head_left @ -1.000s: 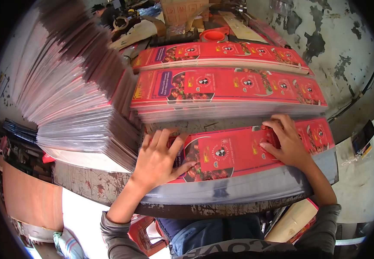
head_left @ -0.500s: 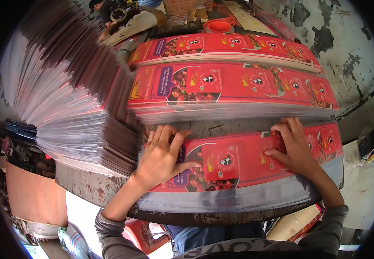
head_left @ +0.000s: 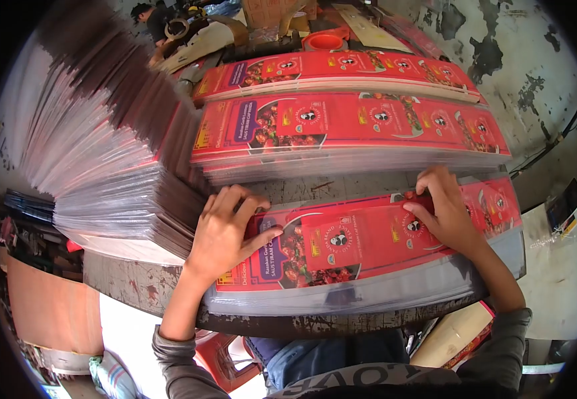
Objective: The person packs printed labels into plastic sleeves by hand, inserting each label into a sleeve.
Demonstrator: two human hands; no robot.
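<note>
A stack of long red printed plastic sheets, with panda logos and food pictures, lies before me near the table's front edge. Over its left part rests my left hand, its fingers curled at the far edge and its thumb stretched across the top. My right hand grips the far edge further right, thumb pressed on the print. Its fingertips are partly hidden behind the edge. Clear plastic margins show along the near side of the stack.
Two more stacks of red sheets, a middle one and a far one, lie beyond. A tall fanned pile of sheets stands at the left. An orange tape roll sits at the back. Another person is at the far left.
My left hand has slid a little left along the stack, and its thumb has moved off the panda panel. My right hand has shifted slightly toward the far edge. The view has turned slightly.
</note>
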